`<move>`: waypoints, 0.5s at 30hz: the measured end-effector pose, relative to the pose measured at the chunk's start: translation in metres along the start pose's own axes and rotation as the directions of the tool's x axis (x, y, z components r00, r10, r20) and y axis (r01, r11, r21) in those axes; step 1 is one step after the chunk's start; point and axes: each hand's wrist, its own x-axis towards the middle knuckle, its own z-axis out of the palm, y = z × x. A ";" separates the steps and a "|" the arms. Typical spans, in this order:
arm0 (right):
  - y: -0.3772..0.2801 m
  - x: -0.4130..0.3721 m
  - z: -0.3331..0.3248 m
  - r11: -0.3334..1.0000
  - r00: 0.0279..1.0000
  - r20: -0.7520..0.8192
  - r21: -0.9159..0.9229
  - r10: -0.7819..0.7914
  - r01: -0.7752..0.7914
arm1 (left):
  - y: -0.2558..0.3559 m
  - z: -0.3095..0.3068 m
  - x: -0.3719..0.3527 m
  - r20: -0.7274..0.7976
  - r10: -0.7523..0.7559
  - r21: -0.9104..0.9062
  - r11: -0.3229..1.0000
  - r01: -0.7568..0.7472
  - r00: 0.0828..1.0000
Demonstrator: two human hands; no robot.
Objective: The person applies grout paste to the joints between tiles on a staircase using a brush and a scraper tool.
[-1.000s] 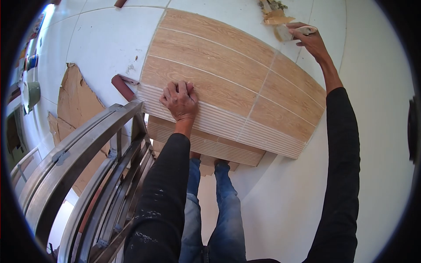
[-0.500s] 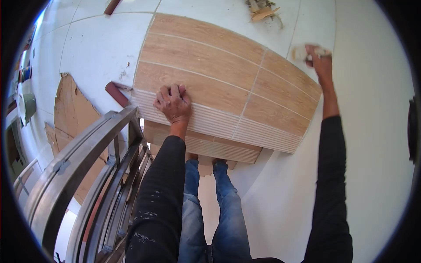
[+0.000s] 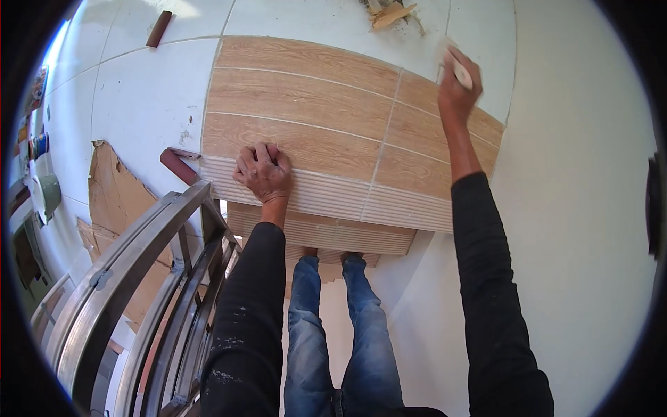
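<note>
My left hand point(image 3: 262, 172) rests in a curled fist on the front edge of the wood-look tiled step point(image 3: 299, 101), by its pale ribbed nosing point(image 3: 313, 187). Whatever its fingers hold, if anything, is hidden. In my right hand point(image 3: 460, 90) is a brush point(image 3: 462, 74) with a pale handle, its bristle end blurred by motion. That hand is over the back right of the step, near the white floor tiles point(image 3: 479, 48). Light grout lines run between the wood-look tiles.
A metal railing point(image 3: 132, 257) rises at the left, beside torn cardboard point(image 3: 118, 187) and a reddish-brown tube piece point(image 3: 178, 167). Another brown piece point(image 3: 159, 29) and a small debris pile point(image 3: 392, 15) lie farther back. A white wall point(image 3: 577, 208) borders the right.
My right hand has swept left with the brush, from beside the wall to over the step's back edge. My left hand stays on the step's front; the view has shifted slightly.
</note>
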 end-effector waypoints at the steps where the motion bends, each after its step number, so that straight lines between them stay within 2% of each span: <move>1: 0.019 -0.014 -0.014 0.992 0.996 -0.036 -0.099 -0.084 0.080 | 0.002 -0.004 0.001 0.022 0.001 -0.010 1.000 -0.001 1.000; 3: 0.040 -0.045 -0.039 0.974 0.998 0.054 -0.224 0.040 -0.027 | 0.003 -0.009 0.001 0.045 -0.002 -0.004 1.000 0.002 0.999; 4: 0.056 -0.059 -0.042 0.976 0.997 0.058 -0.217 0.047 -0.033 | 0.004 -0.010 0.003 0.027 0.013 -0.013 1.000 -0.012 1.000; 7: 0.080 -0.093 -0.044 0.916 0.974 0.204 -0.364 -0.099 0.170 | 0.002 -0.009 -0.001 0.012 0.030 -0.035 0.999 -0.029 0.999; 10: 0.084 -0.102 -0.038 0.962 0.995 0.099 -0.271 -0.016 0.042 | 0.006 -0.006 -0.004 0.023 0.034 -0.046 0.998 -0.033 0.999; 12: 0.086 -0.098 -0.036 0.967 0.996 0.083 -0.249 -0.026 0.046 | 0.011 -0.002 0.002 0.034 0.056 -0.032 0.998 -0.055 0.998; 14: 0.088 -0.101 -0.040 0.955 0.990 0.134 -0.284 -0.044 0.081 | 0.038 0.005 0.004 0.202 0.126 -0.281 0.957 -0.066 0.971; 15: 0.088 -0.105 -0.042 0.958 0.990 0.140 -0.279 -0.028 0.067 | 0.056 0.008 0.006 0.212 0.128 -0.267 0.961 -0.069 0.969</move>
